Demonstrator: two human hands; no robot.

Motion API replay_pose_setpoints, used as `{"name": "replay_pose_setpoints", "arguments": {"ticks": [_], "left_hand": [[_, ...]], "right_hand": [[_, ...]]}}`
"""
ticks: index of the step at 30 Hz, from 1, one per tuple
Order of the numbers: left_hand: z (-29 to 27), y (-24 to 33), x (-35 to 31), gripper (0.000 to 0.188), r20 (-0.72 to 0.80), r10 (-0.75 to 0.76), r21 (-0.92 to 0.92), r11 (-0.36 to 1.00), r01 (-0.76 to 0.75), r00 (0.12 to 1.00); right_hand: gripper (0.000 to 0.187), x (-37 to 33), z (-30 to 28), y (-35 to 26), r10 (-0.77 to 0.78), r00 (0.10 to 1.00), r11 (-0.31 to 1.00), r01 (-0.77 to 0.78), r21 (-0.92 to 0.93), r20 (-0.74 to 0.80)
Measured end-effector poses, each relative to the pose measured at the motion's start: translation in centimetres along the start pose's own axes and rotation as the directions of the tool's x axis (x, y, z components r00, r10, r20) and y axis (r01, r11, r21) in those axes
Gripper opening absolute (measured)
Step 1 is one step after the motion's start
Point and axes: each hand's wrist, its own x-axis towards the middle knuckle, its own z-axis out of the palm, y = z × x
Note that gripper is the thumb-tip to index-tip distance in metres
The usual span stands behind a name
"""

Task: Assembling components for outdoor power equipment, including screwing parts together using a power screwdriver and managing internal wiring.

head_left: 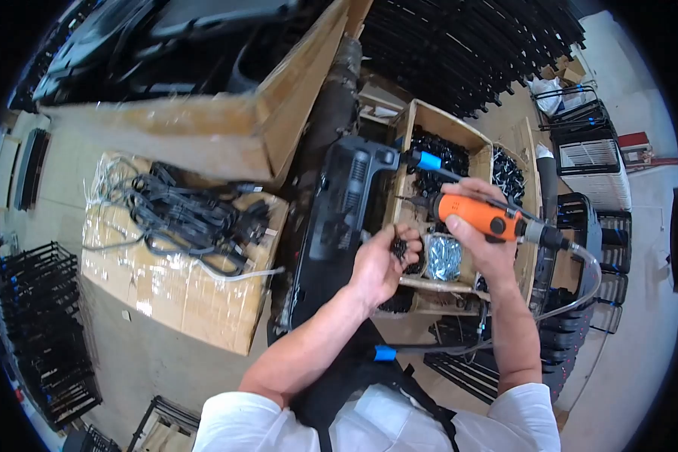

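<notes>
My right hand (486, 245) is wrapped round an orange air screwdriver (467, 216), its thin bit pointing left and a clear hose (598, 271) trailing from its back end. My left hand (373, 271) is cupped palm up, fingers curled round a small pile of black screws (407, 251). Beside it on the left lies a long black plastic casing (330, 226) with vent slots. A black bar with a blue sleeve (429, 160) sticks out from the casing's upper right, passing behind the screwdriver. Under both hands stands a divided wooden box (459, 126) of small black parts and a bag of silver screws (444, 260).
At the left, a flat cardboard box (196, 301) carries a tangle of black cables (181, 215). An open carton (196, 135) of black plastic parts rises at the upper left. Black metal frames (452, 45) are stacked at the far side; more stacks (41, 324) stand on the floor.
</notes>
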Motion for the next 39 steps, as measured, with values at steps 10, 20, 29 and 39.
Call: {"name": "replay_pose_setpoints", "arguments": {"ticks": [10, 20, 29, 39], "left_hand": [[-1.0, -1.7, 5.4, 0.029, -0.040, -0.015, 0.178, 0.984, 0.021, 0.999], [1.0, 0.6, 8.6, 0.026, -0.133, 0.081, 0.190, 0.980, -0.055, 0.988], [1.9, 1.8, 11.7, 0.028, -0.169, 0.124, 0.007, 0.992, -0.124, 0.978], [3.0, 2.2, 13.7, 0.028, -0.184, 0.146, -0.035, 0.987, -0.155, 0.972]], "right_hand": [[0.051, 11.9, -3.2, 5.2, 0.071, 0.996, 0.997, -0.072, 0.024, 0.047], [0.047, 14.7, -2.2, 7.4, 0.087, 0.979, 0.992, -0.068, -0.105, 0.186], [0.035, 15.6, -1.5, 5.9, 0.168, 0.940, 0.920, -0.041, -0.389, 0.299], [0.047, 15.0, -1.0, 7.3, 0.046, 0.975, 0.979, -0.001, -0.205, 0.217]]}}
